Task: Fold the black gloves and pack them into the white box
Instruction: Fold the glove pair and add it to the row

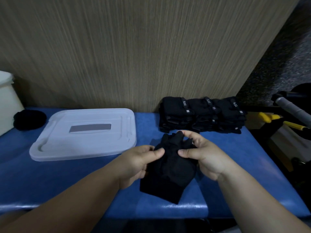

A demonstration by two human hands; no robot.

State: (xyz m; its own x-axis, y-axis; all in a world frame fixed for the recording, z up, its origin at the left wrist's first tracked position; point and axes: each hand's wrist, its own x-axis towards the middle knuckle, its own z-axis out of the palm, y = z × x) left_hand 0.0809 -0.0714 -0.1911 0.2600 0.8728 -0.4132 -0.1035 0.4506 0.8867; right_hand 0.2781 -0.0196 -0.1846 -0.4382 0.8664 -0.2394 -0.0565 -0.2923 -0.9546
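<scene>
grip: your left hand (139, 163) and right hand (203, 157) pinch the glove (168, 170), right of the lid (84, 142).
feel: likely soft, floppy; hold its edges.

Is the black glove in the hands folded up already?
Not folded yet. The black fabric glove is bunched and crumpled, its fingers sticking up, pinched between the left hand and the right hand.

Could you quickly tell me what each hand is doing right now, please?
Left hand: grips the black glove at its left side, thumb on top.
Right hand: pinches the same glove at its finger end.
</scene>
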